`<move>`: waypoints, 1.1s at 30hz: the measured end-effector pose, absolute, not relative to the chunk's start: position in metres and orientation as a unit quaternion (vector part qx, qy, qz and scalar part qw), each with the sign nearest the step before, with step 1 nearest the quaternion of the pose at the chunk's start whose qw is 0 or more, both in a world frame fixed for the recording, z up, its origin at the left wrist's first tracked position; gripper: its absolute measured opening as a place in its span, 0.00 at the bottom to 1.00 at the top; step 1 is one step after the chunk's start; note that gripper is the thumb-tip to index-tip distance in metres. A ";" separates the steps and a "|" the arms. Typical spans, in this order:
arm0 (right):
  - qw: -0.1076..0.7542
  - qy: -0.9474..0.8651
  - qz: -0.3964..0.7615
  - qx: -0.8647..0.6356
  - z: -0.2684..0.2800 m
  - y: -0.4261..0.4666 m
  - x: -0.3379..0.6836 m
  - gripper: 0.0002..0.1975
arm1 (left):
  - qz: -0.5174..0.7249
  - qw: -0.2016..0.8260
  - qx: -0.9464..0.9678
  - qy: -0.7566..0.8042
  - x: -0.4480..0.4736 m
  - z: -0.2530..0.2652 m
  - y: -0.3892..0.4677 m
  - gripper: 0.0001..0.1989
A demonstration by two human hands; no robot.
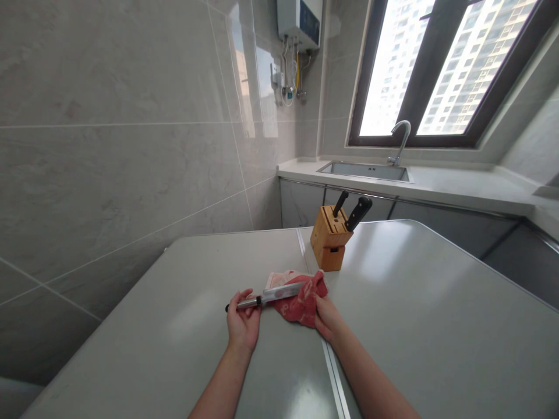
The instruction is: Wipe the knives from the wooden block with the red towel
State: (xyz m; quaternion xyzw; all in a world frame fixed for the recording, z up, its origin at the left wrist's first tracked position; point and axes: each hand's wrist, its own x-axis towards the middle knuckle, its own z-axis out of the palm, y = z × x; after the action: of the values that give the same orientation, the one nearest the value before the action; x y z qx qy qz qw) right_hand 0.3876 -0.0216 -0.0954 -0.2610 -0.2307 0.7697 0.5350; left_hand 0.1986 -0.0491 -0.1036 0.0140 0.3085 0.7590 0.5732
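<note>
My left hand is closed around the handle of a kitchen knife, whose blade points to the right. A red and pink patterned cloth is gripped in my right hand. The cloth folds over the tip end of the blade and hangs below it, so the tip is hidden. Just beyond the cloth stands a wooden knife block holding two black-handled knives, one thicker than the other.
Both hands are over a pale table with a metal seam running through it. A tiled wall borders the left side. Behind are a counter with a sink, a faucet, a window and a water heater.
</note>
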 end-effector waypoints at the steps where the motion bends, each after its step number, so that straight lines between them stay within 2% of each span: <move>1: 0.534 -0.232 0.771 -0.257 -0.093 -0.022 0.388 0.20 | 0.758 0.578 0.007 0.303 0.198 -0.103 -0.049 0.15; 10: 0.533 -0.250 0.769 -0.250 -0.085 -0.025 0.389 0.21 | 0.757 0.593 -0.014 0.274 0.197 -0.098 -0.051 0.16; 17: 0.545 -0.227 0.767 -0.250 -0.092 -0.023 0.391 0.17 | 0.766 0.595 -0.014 0.244 0.198 -0.099 -0.051 0.16; 33: 0.557 -0.210 0.763 -0.252 -0.087 -0.023 0.389 0.16 | 0.767 0.580 -0.028 0.272 0.195 -0.105 -0.048 0.14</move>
State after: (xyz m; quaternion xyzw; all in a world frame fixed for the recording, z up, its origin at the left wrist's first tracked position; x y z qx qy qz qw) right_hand 0.3894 -0.0229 -0.0874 -0.2524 -0.2099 0.7628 0.5572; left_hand 0.1954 -0.0479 -0.1053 -0.0280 0.2724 0.7674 0.5797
